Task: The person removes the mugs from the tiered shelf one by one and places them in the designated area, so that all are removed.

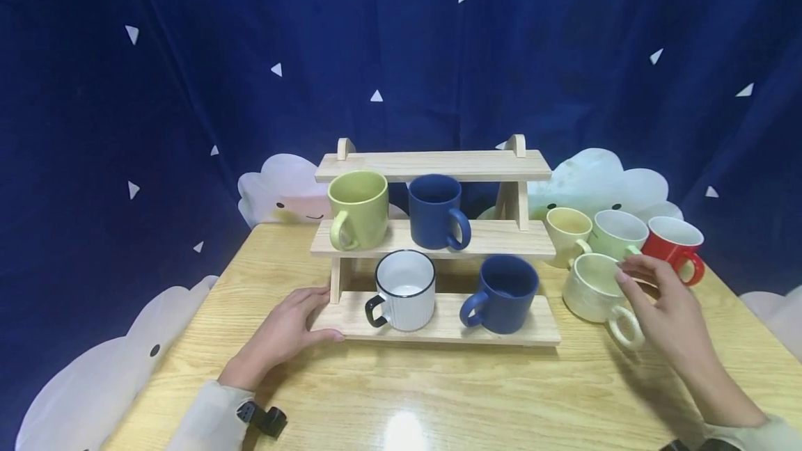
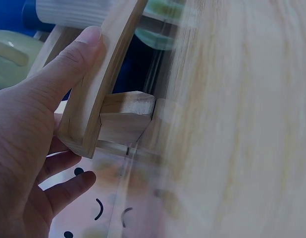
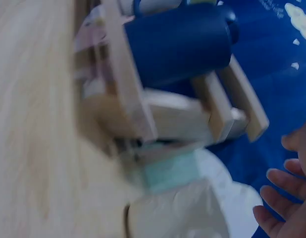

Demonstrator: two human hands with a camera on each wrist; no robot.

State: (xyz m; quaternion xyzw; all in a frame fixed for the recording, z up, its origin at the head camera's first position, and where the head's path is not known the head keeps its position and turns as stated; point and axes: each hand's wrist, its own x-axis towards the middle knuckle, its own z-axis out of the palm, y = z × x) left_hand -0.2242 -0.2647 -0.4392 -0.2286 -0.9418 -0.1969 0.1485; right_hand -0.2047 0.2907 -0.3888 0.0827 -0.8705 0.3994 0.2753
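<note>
My left hand (image 1: 285,326) holds the left end of the lowest board of a three-tier wooden shelf rack (image 1: 438,167). In the left wrist view the thumb (image 2: 74,62) lies across that board, with the fingers around its end. My right hand (image 1: 673,319) is at a cream mug (image 1: 585,301) on the table, right of the rack. Its fingers (image 3: 286,183) are spread and loosely bent, with nothing between them in the right wrist view. The mug's ring handle points toward the wrist.
A yellow-green mug (image 1: 366,218) and a blue mug (image 1: 432,221) stand on the middle tier. Below are a white mug (image 1: 410,301) with black rim and another blue mug (image 1: 509,308). Behind the cream mug stand yellow (image 1: 564,236), pale green (image 1: 610,236) and red (image 1: 664,250) mugs.
</note>
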